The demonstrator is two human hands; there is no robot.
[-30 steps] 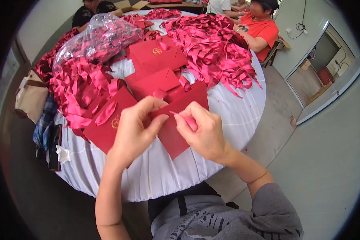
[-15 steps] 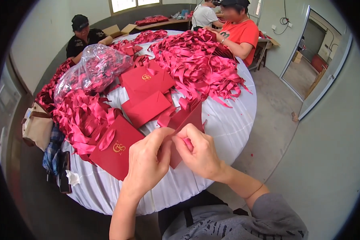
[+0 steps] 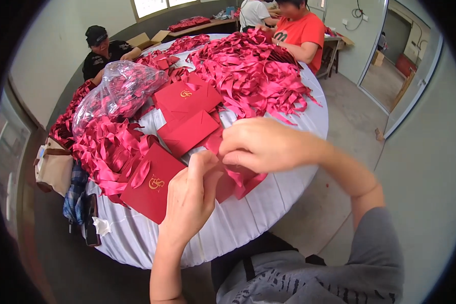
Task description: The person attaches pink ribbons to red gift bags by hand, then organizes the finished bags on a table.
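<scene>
A red paper bag (image 3: 226,189) is upright in front of me, its upper part partly hidden by my hands. My left hand (image 3: 189,197) is closed in a pinch at the bag's top edge, thumb against forefinger. Just to its right, my right hand (image 3: 263,144) is raised over the bag with fingers pinched together. A pink satin ribbon (image 3: 235,176) hangs below my right fingers against the bag; the exact grip point is hidden. Left of my left hand lies another red bag (image 3: 149,183) with a gold emblem and a pink ribbon handle.
The round table wears a white cloth (image 3: 207,251). Beyond my hands lie more red bags (image 3: 190,133), heaps of ribbon-handled bags (image 3: 253,71) and a filled clear plastic bag (image 3: 117,93). A phone (image 3: 91,223) rests at the left edge. Two people work across the table, another behind.
My right hand has swung up and rightward, away from my left, its forearm now raised. The bag's tall upright panel has dropped lower, and ribbon shows beneath my right fingers.
</scene>
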